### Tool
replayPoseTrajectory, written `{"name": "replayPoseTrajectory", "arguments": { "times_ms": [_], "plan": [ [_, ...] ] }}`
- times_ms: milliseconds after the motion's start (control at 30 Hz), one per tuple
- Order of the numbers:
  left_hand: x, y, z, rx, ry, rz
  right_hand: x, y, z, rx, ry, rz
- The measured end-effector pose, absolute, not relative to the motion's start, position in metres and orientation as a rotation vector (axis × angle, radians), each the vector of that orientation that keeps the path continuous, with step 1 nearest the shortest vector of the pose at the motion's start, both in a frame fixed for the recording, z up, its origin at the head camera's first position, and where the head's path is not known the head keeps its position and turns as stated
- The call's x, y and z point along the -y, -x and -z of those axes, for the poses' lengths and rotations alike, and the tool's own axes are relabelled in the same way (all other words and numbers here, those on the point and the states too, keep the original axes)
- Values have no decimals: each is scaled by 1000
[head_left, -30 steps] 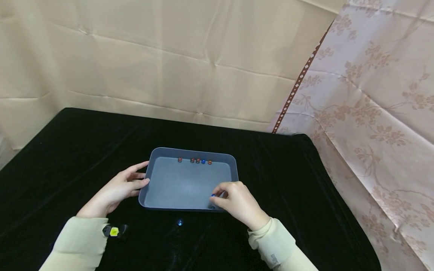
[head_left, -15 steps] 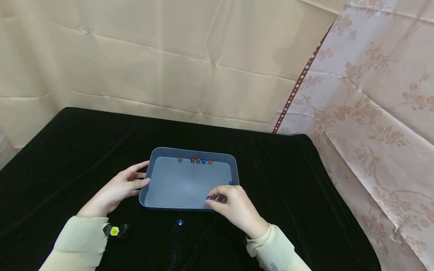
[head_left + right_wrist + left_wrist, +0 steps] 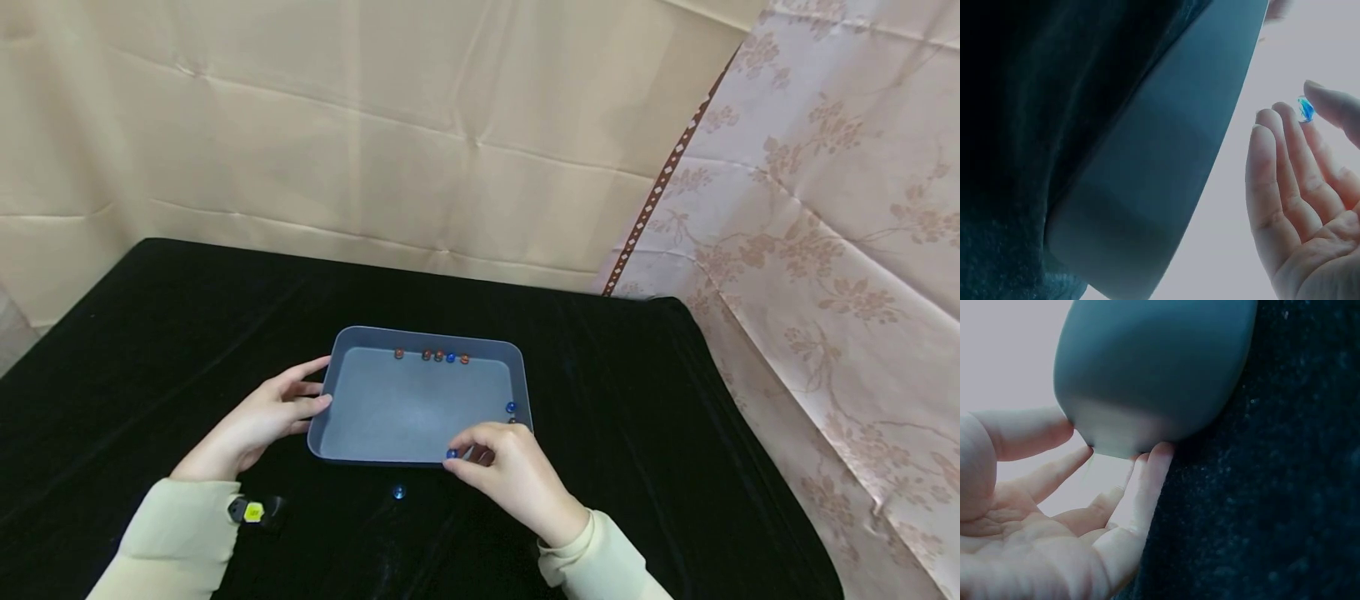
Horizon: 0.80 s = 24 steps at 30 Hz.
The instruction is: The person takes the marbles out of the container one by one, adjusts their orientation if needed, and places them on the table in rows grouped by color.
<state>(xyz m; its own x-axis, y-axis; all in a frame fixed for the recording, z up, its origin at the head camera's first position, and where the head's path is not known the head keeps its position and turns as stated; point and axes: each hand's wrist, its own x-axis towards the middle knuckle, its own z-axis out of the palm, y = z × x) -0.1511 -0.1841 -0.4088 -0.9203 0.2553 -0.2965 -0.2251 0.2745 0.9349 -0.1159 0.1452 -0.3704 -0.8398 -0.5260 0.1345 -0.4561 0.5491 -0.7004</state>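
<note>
Blue marble (image 3: 1305, 110): right hand (image 3: 512, 477) pinching it; I'd guess light, hard, slippery (likely glass), so hold across its middle. Left hand (image 3: 266, 417) spread against tray (image 3: 382, 412).

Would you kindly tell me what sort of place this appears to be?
It is probably a makeshift indoor filming corner, though the room itself is hidden: there is a black-draped table, a plain cream cloth hanging behind it, and a flowered cloth hanging at the right.
</note>
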Motion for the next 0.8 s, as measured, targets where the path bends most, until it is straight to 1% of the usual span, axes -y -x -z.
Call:
{"name": "replayPoseTrajectory", "arguments": {
  "times_ms": [800],
  "plan": [
    [183, 152, 408, -2151, -13, -1689, -140, 105, 381, -2602, 857, 1120]
  ]
}}
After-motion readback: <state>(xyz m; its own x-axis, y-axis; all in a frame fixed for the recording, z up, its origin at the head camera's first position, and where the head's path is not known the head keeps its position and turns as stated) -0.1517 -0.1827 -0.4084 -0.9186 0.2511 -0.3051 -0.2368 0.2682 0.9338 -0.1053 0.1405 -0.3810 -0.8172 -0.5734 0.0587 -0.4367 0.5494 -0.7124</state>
